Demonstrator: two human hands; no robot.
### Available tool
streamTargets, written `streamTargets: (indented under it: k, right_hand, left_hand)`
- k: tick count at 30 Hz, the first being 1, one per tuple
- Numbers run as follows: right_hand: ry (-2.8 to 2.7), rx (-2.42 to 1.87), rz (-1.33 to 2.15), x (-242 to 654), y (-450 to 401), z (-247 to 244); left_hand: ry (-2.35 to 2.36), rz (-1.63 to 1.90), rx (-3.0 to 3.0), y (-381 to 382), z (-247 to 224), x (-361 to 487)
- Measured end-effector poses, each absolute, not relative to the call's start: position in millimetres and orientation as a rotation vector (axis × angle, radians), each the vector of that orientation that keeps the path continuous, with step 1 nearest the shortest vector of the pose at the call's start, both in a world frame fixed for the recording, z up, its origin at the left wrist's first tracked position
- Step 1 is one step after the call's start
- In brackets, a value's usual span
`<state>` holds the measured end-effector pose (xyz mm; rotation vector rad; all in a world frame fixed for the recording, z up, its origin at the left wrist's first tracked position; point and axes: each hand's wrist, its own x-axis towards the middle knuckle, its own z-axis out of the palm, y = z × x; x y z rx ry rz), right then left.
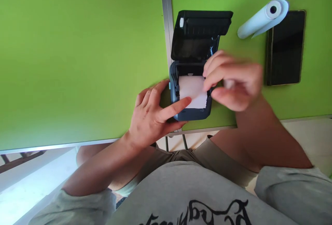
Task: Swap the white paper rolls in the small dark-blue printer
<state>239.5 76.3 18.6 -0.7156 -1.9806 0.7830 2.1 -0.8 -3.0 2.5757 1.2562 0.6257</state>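
A small dark portable printer lies on the green table with its black lid swung up. White paper sits in its bay, and the loose end reaches over the front edge. My left hand braces the printer's left side and front, its index finger pressing on the paper. Over the right side of the bay is my right hand, smeared by motion. Its fingers are bent beside the paper's right edge, with thumb and index finger apart. I see nothing held in it.
A roll of white paper lies at the upper right, partly over a dark phone or tablet. A metal strip marks the seam between table panels. The table's near edge runs close before my body.
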Motion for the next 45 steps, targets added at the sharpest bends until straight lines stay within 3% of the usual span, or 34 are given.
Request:
streamTargets:
  k: [5, 12, 18, 26, 31, 45]
  right_hand:
    - [-1.599, -0.927, 0.478, 240, 85, -5]
    - [-1.608, -1.054, 0.907, 237, 82, -9]
    - [-1.364, -1.004, 0.824, 237, 83, -12]
    - [-1.709, -1.008, 1.046, 242, 74, 4]
    - [-2.047, -1.033, 0.933, 245, 72, 12]
    - [-2.182, -0.955, 0.958, 247, 75, 20]
  left_hand:
    - [1.244, 0.616, 2.56, -1, -4, 2]
    - [1.268, 0.586, 2.558, -2, -3, 2]
    - [1.293, 0.552, 2.547, -3, -4, 2]
    - [1.27, 0.637, 2.574, -1, -4, 4]
    - [1.314, 0.621, 2.61, 0, -4, 6]
    - [1.346, 0.629, 2.582, 0, -4, 7]
